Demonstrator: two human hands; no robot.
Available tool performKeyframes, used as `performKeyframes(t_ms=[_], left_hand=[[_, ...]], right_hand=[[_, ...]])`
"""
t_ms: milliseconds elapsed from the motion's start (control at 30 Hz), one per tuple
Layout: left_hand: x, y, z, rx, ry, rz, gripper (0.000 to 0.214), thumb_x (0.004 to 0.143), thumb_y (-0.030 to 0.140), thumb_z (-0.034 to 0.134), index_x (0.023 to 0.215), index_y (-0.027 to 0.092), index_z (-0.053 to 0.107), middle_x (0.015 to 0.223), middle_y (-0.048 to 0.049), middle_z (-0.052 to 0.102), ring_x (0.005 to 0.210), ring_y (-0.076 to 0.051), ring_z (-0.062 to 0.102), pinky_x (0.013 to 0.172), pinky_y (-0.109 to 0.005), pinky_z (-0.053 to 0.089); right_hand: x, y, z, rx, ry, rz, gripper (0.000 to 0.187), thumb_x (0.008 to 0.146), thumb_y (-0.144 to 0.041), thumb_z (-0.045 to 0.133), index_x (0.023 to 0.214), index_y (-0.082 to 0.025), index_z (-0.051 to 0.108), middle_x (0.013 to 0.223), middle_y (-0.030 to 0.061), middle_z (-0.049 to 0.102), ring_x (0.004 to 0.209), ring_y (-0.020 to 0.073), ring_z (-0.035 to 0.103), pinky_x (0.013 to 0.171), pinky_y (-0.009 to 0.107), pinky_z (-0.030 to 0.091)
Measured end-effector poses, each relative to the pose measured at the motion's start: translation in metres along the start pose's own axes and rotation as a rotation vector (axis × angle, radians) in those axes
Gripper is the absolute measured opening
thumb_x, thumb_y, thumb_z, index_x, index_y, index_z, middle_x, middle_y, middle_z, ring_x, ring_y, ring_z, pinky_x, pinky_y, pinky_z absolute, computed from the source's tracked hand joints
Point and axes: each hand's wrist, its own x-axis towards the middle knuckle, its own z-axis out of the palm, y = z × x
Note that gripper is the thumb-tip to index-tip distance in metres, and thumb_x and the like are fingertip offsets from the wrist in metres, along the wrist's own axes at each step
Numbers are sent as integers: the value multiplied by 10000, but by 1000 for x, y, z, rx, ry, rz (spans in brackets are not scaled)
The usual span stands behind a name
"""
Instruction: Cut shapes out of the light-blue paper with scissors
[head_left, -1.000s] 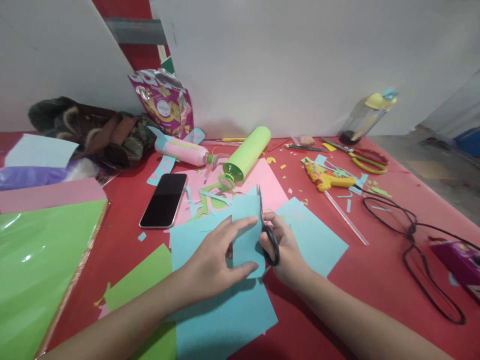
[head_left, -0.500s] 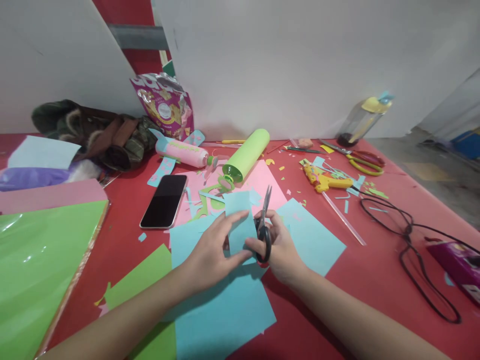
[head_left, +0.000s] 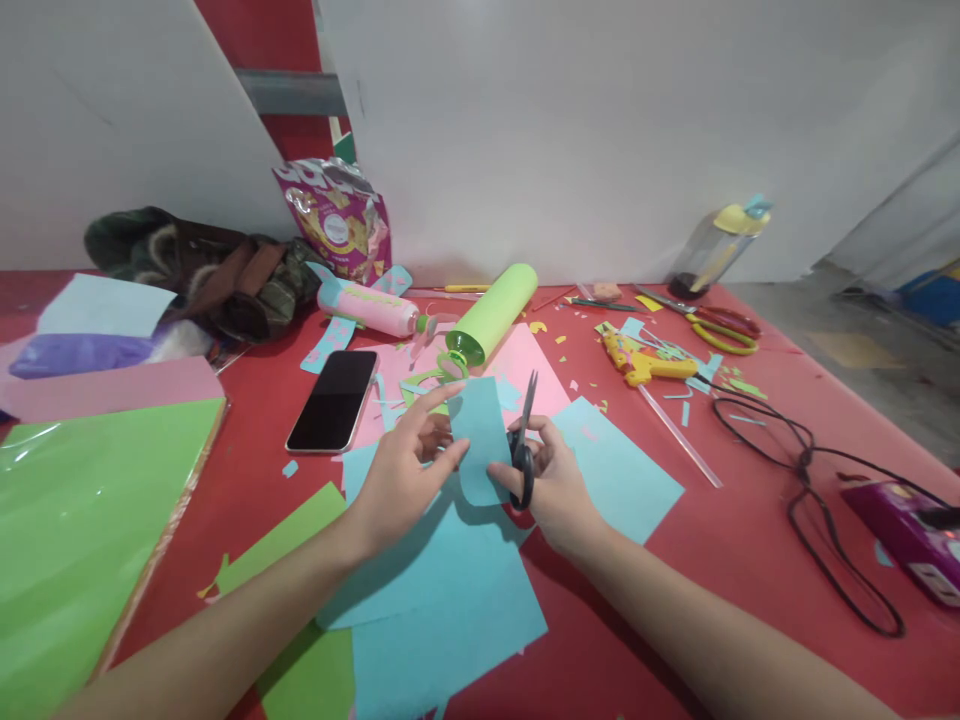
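My left hand [head_left: 401,470] pinches a small light blue paper piece [head_left: 480,440] by its left edge and holds it up over the table. My right hand [head_left: 551,480] grips black-handled scissors [head_left: 523,440], blades pointing up and away just right of that piece. Beneath both hands lie larger light blue sheets [head_left: 442,590] on the red table [head_left: 720,540].
A black phone [head_left: 334,400], pink paper, a green tube [head_left: 491,312] and a pink bottle [head_left: 367,307] lie beyond the hands. A yellow glue gun [head_left: 641,362], its black cable [head_left: 817,490] and green-handled scissors [head_left: 720,330] are on the right. Green sheets [head_left: 82,520] are at the left.
The scissors have come off the paper's right edge and now stand with blades up beside it. My left hand has lifted and turned the blue piece slightly up and away.
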Motion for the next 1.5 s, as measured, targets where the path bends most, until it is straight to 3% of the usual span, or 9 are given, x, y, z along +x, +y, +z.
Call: performKeyframes(t_ms=[200,467,667,967,1300,1500], left_hand=[[5,-1,-3,-158,44,-65,661,722,194,577,1288,236,238,596,69,513,577,-106,530,575,-232,452],[8,0,-9,-158,65,-122,565,649,203,647,1149,202,384,511,104,495,516,-103,544,513,-208,424],[12,1,-11,-161,60,-170,353,616,259,666,918,159,514,659,21,608,634,-150,598,599,-281,491],[14,3,-19,-33,80,-147,249,634,292,652,823,148,577,581,11,599,555,-145,562,548,-270,463],[21,0,-33,-25,205,-148,186,716,269,537,844,139,572,708,-28,635,631,-162,597,580,-283,488],[21,6,-48,17,310,0,256,735,221,482,978,150,520,852,-40,624,744,-163,592,668,-280,477]], right_hand=[[2,8,-3,-24,6,-25,348,579,-166,664,829,-227,429,466,-135,352,400,44,297,389,166,220],[1,5,0,-42,24,-39,334,578,-154,641,818,-230,422,474,-136,349,387,43,287,388,170,237],[2,5,0,-40,41,-33,341,562,-144,641,814,-231,428,494,-128,399,399,49,333,396,175,269],[1,2,3,5,66,-29,358,545,-144,658,806,-225,426,529,-112,461,419,45,378,399,167,300],[0,-4,4,-8,121,-25,321,570,-162,628,809,-233,427,474,-127,385,375,46,313,362,168,240],[0,1,2,-41,56,19,312,580,-154,616,814,-231,425,468,-135,369,365,35,290,356,159,240]])
